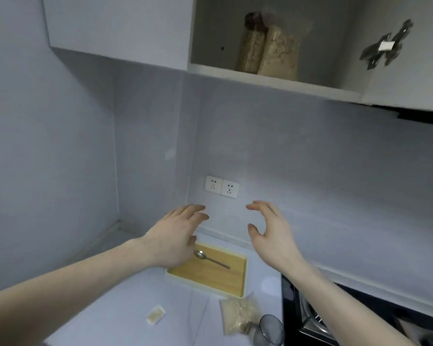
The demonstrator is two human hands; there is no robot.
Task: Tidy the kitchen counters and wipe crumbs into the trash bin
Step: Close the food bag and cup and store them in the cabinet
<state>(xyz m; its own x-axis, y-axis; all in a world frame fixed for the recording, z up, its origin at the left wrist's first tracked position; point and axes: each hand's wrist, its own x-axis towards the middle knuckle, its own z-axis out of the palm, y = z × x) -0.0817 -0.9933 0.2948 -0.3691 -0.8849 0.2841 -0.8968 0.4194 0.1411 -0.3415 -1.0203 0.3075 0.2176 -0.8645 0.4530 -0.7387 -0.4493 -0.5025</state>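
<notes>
While both hands are hanging spread and empty above the table [125,295], left hand [171,237] over the wooden tray [210,272] holding a spoon [211,258], right hand [269,233] at its 1 o'clock, tidying seems underway; the grain bag [236,314] at 6 o'clock is likely awaiting a two-handed lift into the open cupboard [273,81]

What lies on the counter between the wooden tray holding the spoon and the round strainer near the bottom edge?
In the head view, a clear bag of pale grains lies between the wooden tray and the strainer, its lower end partly behind the strainer.
</notes>
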